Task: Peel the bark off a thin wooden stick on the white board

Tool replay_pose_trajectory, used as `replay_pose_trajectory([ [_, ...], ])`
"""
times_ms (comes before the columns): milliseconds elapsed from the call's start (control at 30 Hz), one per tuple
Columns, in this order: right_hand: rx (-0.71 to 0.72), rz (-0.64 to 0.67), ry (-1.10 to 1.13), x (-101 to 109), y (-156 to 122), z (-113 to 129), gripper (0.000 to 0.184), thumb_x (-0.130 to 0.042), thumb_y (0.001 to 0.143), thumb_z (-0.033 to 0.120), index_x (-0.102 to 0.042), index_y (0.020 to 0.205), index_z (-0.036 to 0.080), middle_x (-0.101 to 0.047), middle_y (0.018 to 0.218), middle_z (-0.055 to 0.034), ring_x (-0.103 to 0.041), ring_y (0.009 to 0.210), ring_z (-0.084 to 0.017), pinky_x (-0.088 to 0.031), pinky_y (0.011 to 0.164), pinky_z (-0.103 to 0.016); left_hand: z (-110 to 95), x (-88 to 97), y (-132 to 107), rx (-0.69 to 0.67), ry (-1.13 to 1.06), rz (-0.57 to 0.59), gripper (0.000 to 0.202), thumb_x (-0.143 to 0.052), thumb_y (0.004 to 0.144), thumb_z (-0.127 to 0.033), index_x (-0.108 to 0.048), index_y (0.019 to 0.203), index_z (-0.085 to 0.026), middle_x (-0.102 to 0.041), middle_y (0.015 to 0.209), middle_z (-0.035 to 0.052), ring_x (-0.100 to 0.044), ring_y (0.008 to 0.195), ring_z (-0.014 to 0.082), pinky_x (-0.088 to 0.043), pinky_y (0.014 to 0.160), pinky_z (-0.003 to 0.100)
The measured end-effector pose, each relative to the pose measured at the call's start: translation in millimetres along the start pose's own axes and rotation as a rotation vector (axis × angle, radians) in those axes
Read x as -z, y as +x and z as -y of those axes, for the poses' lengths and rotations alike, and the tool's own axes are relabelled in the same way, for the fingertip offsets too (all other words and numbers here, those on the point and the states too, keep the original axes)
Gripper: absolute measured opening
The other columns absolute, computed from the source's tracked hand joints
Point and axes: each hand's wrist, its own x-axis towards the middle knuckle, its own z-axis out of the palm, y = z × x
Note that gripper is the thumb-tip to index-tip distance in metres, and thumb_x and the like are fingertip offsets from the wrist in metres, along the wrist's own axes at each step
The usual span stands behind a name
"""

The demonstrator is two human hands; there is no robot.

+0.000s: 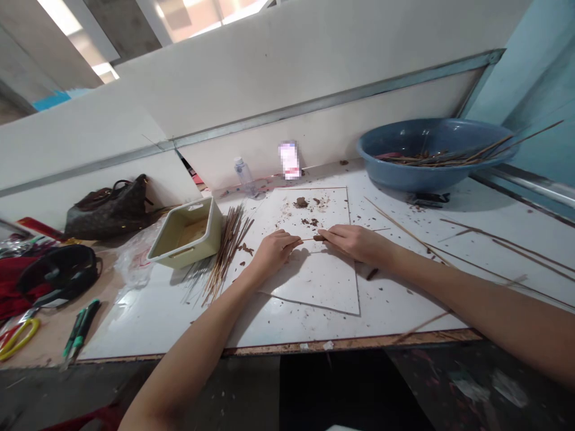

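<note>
Landmark: white sheet [314, 287] lying flat on the bench.

Both hands work over the sheet's ctr. Left hand [272, 251] is curled, fingertips pinched on one end of a thin stick [308, 239]. Right hand [354, 242] pinches the same stick further along, w/ a dark brown smear right at its fingertips. The stick runs level btwn them, just above the sheet; can't tell if it touches.

On the sheet's far half: a brown lump [300, 202] plus scattered crumbs. Just off the sheet's left edge: a fanned stick bundle [224, 251], then a cream tray [186, 236] beyond it. Well past the sheet's far-right corner: a blue basin [426, 158] w/ more sticks poking over its rim. Right of the sheet: loose sticks [471, 251] strewn over the bench. Behind the sheet's far-left corner: a clear bottle [245, 175].

Risks, as I judge them:
- Stick looks v. thin, so uneven pressure from the two pinches could bow or snap it.
- The brown stuff prob. smears or drops off if fingers slip, adding to the crumbs on the sheet.
- Right forearm lies close over the loose sticks; a sweep could knock them off the bench's near edge.
- Left elbow swings near the bundle and could scatter it.
</note>
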Motion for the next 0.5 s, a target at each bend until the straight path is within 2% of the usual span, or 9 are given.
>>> replay_pose_trajectory([
  [100, 0.006, 0.017, 0.003, -0.5, -0.1, 0.0, 0.037, -0.044, 0.115, 0.022, -0.065, 0.142, 0.006, -0.077, 0.109, -0.0178, -0.076, 0.099, -0.028, -0.068, 0.087, -0.045, -0.3, 1.0, 0.1, -0.005, 0.011, 0.001, 0.033, -0.055, 0.111, -0.034, -0.084, 0.1, -0.022, -0.077, 0.076, 0.0071, -0.066, 0.076, 0.0215, -0.055, 0.068, 0.034],
  [233, -0.004, 0.034, 0.046, -1.2, -1.1, 0.6, 0.034, -0.044, 0.114, 0.019, -0.067, 0.138, 0.01, -0.077, 0.111, -0.0168, -0.075, 0.102, -0.028, -0.066, 0.09, -0.045, -0.6, 2.0, 0.4, -0.013, 0.011, 0.008, 0.033, -0.056, 0.11, -0.034, -0.084, 0.099, -0.022, -0.077, 0.076, 0.007, -0.065, 0.077, 0.0217, -0.055, 0.069, 0.034],
  [400, -0.023, 0.034, 0.055, -2.1, -2.8, -2.1, 0.035, -0.041, 0.116, 0.024, -0.066, 0.137, 0.013, -0.076, 0.107, -0.0138, -0.074, 0.094, -0.025, -0.065, 0.081, -0.039, -2.0, 2.1, 0.3, -0.01, -0.004, 0.014, 0.03, -0.058, 0.109, -0.032, -0.084, 0.101, -0.022, -0.078, 0.077, 0.0067, -0.065, 0.078, 0.0218, -0.055, 0.069, 0.034],
  [500, -0.04, 0.031, 0.048, -0.3, -4.2, -6.9, 0.039, -0.045, 0.116, 0.032, -0.062, 0.146, 0.013, -0.076, 0.109, -0.0139, -0.074, 0.092, -0.024, -0.065, 0.077, -0.037, -2.2, 2.0, 0.0, 0.002, -0.015, 0.011, 0.031, -0.057, 0.11, -0.032, -0.084, 0.101, -0.022, -0.078, 0.078, 0.0067, -0.066, 0.078, 0.0218, -0.055, 0.068, 0.034],
])
